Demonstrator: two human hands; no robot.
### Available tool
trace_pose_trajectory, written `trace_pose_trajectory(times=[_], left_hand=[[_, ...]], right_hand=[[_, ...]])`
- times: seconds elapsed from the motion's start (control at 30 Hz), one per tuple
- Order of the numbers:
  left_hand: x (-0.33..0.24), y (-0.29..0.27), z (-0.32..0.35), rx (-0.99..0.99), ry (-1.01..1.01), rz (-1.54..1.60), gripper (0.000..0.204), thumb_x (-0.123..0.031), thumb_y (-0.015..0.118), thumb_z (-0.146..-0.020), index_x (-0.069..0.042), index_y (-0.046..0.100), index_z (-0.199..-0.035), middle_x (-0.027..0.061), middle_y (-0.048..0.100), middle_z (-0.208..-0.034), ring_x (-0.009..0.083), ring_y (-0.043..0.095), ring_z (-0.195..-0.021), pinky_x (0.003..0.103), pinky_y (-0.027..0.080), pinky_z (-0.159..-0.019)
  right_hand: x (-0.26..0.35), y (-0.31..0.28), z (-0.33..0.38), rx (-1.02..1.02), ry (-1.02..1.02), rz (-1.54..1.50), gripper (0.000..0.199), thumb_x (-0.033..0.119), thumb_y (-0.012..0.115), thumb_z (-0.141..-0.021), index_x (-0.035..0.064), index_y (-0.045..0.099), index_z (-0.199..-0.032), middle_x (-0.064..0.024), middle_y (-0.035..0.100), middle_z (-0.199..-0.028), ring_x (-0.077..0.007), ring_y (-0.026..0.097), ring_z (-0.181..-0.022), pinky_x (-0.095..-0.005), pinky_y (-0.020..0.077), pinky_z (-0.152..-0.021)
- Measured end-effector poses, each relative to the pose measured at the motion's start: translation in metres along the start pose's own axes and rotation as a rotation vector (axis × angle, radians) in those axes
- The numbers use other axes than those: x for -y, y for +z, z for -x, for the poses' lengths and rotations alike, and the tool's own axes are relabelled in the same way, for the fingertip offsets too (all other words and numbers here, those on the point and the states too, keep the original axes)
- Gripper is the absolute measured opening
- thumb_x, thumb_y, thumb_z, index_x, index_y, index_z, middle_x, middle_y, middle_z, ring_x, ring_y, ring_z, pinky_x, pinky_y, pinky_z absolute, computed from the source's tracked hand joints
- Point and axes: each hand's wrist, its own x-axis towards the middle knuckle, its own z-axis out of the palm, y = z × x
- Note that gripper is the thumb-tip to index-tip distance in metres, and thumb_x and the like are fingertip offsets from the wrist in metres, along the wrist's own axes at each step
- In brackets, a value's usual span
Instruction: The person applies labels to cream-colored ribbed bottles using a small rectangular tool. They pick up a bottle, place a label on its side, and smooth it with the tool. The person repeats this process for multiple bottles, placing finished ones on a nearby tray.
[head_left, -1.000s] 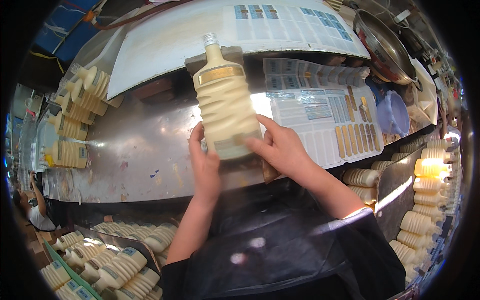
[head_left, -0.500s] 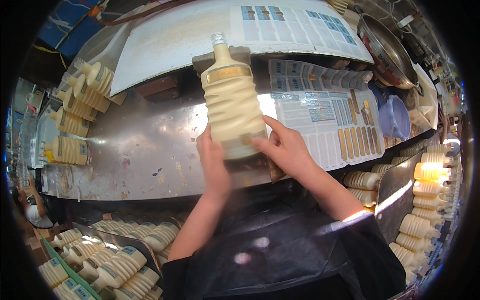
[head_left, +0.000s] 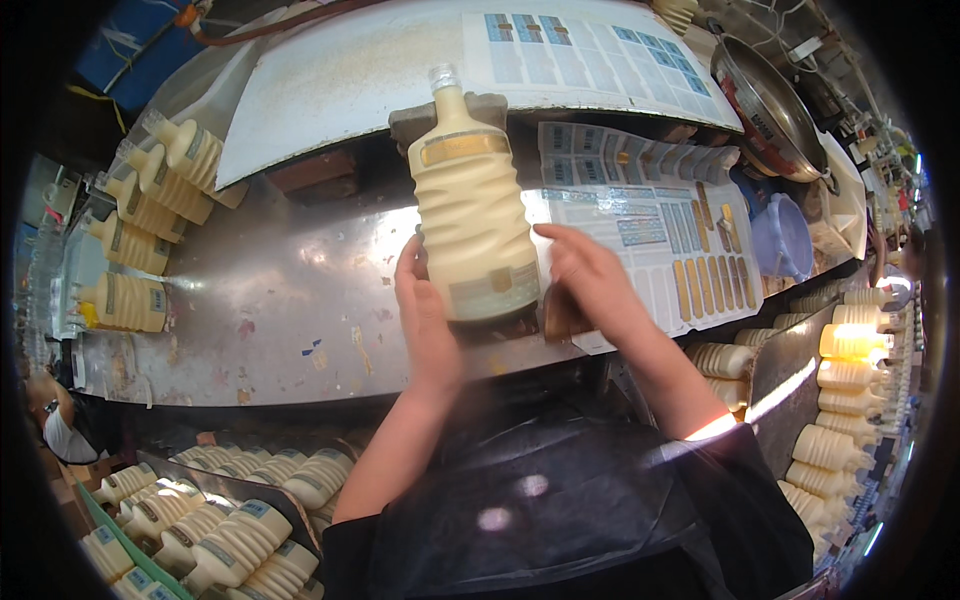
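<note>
A large cream-coloured bottle [head_left: 472, 215] with wavy ribbed sides lies face up in front of me, its clear threaded neck pointing away. It bears a gold band near the shoulder and a small gold-and-grey label low on its front. Under its shoulder is a grey block [head_left: 490, 108]. My left hand [head_left: 425, 310] is closed on the lower left side of the bottle, with the thumb near its front edge. Just off the right side, my right hand [head_left: 595, 280] is slightly blurred and holds nothing, index finger stretched out. Beside that hand sits a brown block [head_left: 565, 315].
Sheets of gold and blue labels [head_left: 650, 240] lie at the right of the metal table [head_left: 270, 300]. Several finished-looking bottles [head_left: 130, 300] stand at the left. Crates of bottles [head_left: 240, 535] flank me below. A purple bucket [head_left: 783, 240] and a wide pan [head_left: 770, 100] are at the right.
My right hand has come off the bottle's lower right and moved slightly right, uncovering the small label. My left hand stays on the bottle's left side.
</note>
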Motion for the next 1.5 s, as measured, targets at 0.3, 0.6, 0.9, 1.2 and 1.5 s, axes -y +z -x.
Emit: trace_pose_trajectory(times=[0.3,0.6,0.9,1.2,1.5], left_hand=[[0.007,-0.013,0.004,0.028,0.039,-0.104,0.052,-0.023,0.053,-0.106,0.002,0.038,-0.150,0.0157,0.045,-0.147,0.0247,0.045,-0.137,0.039,0.034,-0.117],[-0.009,-0.014,0.002,0.013,-0.057,0.101,0.045,-0.022,0.051,-0.107,-0.001,0.047,-0.146,0.0122,0.050,-0.141,0.0208,0.047,-0.131,0.037,0.036,-0.115],[0.003,-0.015,0.004,0.018,0.080,-0.168,0.043,-0.019,0.045,-0.108,-0.001,0.044,-0.147,0.0096,0.054,-0.133,0.0182,0.050,-0.124,0.034,0.038,-0.110],[-0.015,-0.024,0.004,0.008,-0.067,0.101,0.044,-0.025,0.034,-0.111,0.005,0.056,-0.136,0.0140,0.064,-0.125,0.0215,0.057,-0.117,0.039,0.042,-0.108],[-0.008,-0.032,0.005,0.046,-0.056,0.068,0.046,-0.018,0.037,-0.106,0.006,0.054,-0.141,0.0144,0.062,-0.129,0.0219,0.056,-0.116,0.038,0.041,-0.108]], right_hand=[[0.035,0.010,0.015,-0.175,-0.660,0.488,0.024,-0.004,0.070,-0.088,0.0028,0.067,-0.111,-0.0131,0.069,-0.098,-0.0285,0.069,-0.087,-0.0369,0.0557,-0.079],[0.034,0.013,0.026,-0.156,-1.066,0.629,0.030,0.005,0.072,-0.075,0.0042,0.073,-0.105,-0.0099,0.072,-0.104,-0.0270,0.071,-0.092,-0.0381,0.0556,-0.074],[0.048,0.022,0.036,0.036,-1.061,0.723,0.032,0.008,0.068,-0.079,0.0061,0.072,-0.110,-0.0067,0.070,-0.108,-0.0222,0.070,-0.096,-0.0349,0.0532,-0.078],[0.072,0.039,0.040,0.105,-1.039,0.934,0.040,0.012,0.067,-0.078,0.0029,0.070,-0.116,-0.0100,0.069,-0.114,-0.0226,0.068,-0.100,-0.0348,0.0497,-0.078],[0.068,0.053,0.039,0.255,-1.060,0.866,0.031,0.011,0.067,-0.079,0.0023,0.070,-0.108,-0.0069,0.063,-0.094,-0.0218,0.064,-0.085,-0.0350,0.0470,-0.069]])
